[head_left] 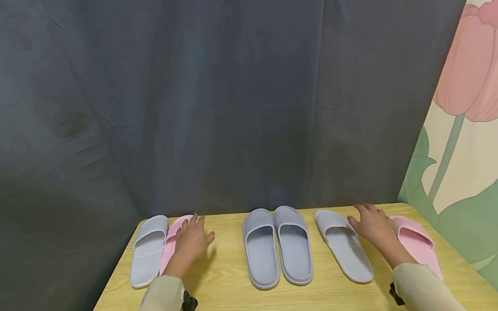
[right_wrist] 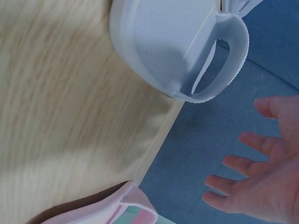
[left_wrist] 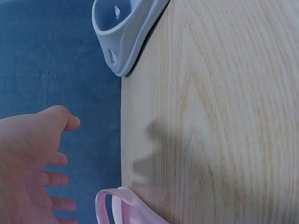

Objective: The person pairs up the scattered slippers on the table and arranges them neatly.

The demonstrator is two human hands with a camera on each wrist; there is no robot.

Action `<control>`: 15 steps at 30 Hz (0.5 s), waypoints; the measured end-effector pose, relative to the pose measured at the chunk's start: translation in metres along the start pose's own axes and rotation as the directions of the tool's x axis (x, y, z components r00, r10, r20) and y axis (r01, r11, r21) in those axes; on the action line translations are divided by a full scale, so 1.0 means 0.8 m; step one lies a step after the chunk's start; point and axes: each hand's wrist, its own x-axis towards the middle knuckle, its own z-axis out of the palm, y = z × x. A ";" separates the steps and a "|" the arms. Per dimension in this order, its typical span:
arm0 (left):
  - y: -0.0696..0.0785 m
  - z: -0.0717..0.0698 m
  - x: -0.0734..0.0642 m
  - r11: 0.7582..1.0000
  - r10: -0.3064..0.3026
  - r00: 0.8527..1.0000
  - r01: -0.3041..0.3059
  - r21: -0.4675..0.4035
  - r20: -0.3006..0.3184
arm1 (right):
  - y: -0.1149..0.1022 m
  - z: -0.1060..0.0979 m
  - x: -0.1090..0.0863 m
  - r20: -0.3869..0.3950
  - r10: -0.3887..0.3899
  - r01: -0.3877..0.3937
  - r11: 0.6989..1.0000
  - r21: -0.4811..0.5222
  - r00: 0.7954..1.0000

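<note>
My left hand hovers with spread fingers over a pink slipper, partly covering it. Left of that slipper lies a pale grey slipper. A pair of blue-grey slippers, one left and one right, sits side by side in the middle. On the other side, my right hand is held above the table with fingers apart, between a tilted light grey slipper and a second pink slipper. Both wrist views show the hands holding nothing, apart from the slippers.
All the slippers lie on a wood-grain table. A dark grey curtain hangs behind its back edge. To the right stands a wall with a painted tulip. Both sleeved forearms carry a small black wrist device.
</note>
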 end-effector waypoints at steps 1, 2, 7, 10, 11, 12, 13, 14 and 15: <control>-0.001 0.001 -0.001 1.000 0.000 1.000 0.000 0.001 -0.003 | 0.001 0.001 -0.001 -0.002 0.001 -0.001 1.000 0.004 1.000; -0.002 0.001 -0.001 1.000 0.000 1.000 0.000 0.001 -0.007 | 0.002 0.001 -0.002 -0.006 0.001 -0.001 1.000 0.007 1.000; -0.008 0.000 -0.002 1.000 0.000 1.000 0.000 0.007 -0.018 | 0.006 0.000 -0.002 -0.007 0.011 -0.010 1.000 0.004 1.000; -0.011 -0.002 -0.001 1.000 -0.001 1.000 0.001 0.003 -0.021 | 0.009 -0.002 -0.002 -0.003 0.025 -0.025 1.000 -0.005 1.000; -0.013 -0.002 -0.001 1.000 0.000 1.000 0.000 0.006 -0.022 | 0.010 -0.003 -0.003 0.000 0.033 -0.033 0.999 -0.008 0.999; -0.015 -0.002 -0.001 1.000 0.001 1.000 -0.001 0.008 -0.024 | 0.012 -0.003 -0.004 0.001 0.037 -0.037 0.999 -0.009 0.999; -0.017 -0.001 -0.001 1.000 -0.001 1.000 0.001 0.011 -0.023 | 0.014 -0.002 -0.005 0.002 0.041 -0.040 0.999 -0.009 0.999; -0.019 0.000 -0.001 1.000 -0.003 1.000 0.003 0.013 -0.021 | 0.016 -0.002 -0.006 0.004 0.044 -0.044 0.999 -0.008 0.999; -0.022 0.001 0.000 1.000 -0.004 1.000 0.004 0.017 -0.019 | 0.019 -0.001 -0.007 0.004 0.047 -0.047 0.999 -0.006 0.999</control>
